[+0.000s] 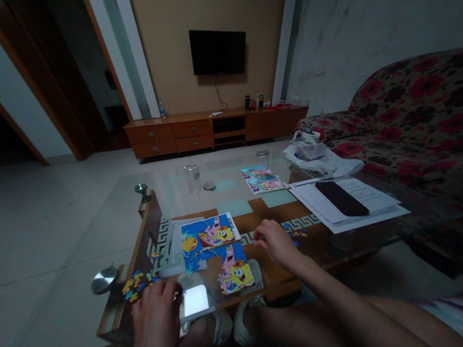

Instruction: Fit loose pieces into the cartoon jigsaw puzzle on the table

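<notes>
On the glass table lies a partly assembled jigsaw puzzle (236,274) with yellow and pink cartoon figures on blue. A matching picture sheet (208,233) lies just beyond it. My left hand (155,313) is at the near left edge, beside a pile of loose puzzle pieces (132,286). Its thumb and fingers are curled together; a small dark bit shows at the tips, too small to name. To the right of the puzzle, my right hand (275,242) hovers with its fingertips pinched. What they hold is too small to tell. More loose pieces (298,234) lie behind that wrist.
Papers (307,201) with a black phone (342,199) on top lie at the right. Farther back are colourful cards (265,183), a glass (193,179), a round lid (209,186) and a plastic bag (322,158). A floral sofa (420,106) borders the right side.
</notes>
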`<state>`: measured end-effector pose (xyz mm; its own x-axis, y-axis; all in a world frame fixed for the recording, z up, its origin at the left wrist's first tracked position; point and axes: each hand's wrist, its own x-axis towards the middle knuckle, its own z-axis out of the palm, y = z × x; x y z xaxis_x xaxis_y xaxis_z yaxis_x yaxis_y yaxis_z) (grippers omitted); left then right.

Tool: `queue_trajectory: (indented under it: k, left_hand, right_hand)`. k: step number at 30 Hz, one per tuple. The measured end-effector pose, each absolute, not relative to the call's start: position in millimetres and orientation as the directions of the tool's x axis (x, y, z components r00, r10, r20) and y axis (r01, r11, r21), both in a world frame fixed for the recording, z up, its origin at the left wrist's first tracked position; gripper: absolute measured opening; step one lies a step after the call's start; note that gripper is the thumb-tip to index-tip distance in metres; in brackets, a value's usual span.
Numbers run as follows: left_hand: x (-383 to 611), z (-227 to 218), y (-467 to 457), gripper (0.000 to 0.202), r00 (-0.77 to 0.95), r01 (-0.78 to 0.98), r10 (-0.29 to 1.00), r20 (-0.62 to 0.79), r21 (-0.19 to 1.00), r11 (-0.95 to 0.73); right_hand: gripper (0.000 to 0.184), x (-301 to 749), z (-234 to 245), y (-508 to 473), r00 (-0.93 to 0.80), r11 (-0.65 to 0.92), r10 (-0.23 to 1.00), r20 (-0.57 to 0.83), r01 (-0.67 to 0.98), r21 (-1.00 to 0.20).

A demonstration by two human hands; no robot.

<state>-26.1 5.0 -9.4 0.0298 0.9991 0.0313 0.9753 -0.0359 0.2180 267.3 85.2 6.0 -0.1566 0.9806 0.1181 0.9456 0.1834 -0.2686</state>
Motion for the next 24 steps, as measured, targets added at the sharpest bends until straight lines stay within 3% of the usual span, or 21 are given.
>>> queue_trajectory:
  k: [7, 12, 17, 24]
  left_hand:
    - [-25.5, -8.1, 5.7, 0.025, 0.028, 0.972, 0.999, 0.019, 0.234, -0.032]
    - [-25.5, -7.5, 7.0, 0.026, 0.020, 0.977, 1.000, 0.016, 0.213, -0.023]
    - [-26.5, -9.3, 6.3, 0.025, 0.029, 0.976, 0.999, 0.016, 0.217, -0.031]
    - [-31.6, -12.5, 4.6, 0.029, 0.067, 0.972, 0.997, 0.048, 0.223, -0.076]
  right_hand:
    - [0.007, 269.9, 4.5, 93.7, -0.127, 0.143, 0.989, 0.069, 0.936, -0.321]
    - [0.016, 268.7, 4.2, 87.9, -0.133, 0.155, 0.988, 0.084, 0.905, -0.397]
    - [0.014, 272.4, 3.0, 86.6, -0.132, 0.160, 0.987, 0.092, 0.856, -0.492]
    - [0.023, 310.2, 27.1, 92.7, 0.021, 0.088, 0.980, 0.198, 0.846, -0.526]
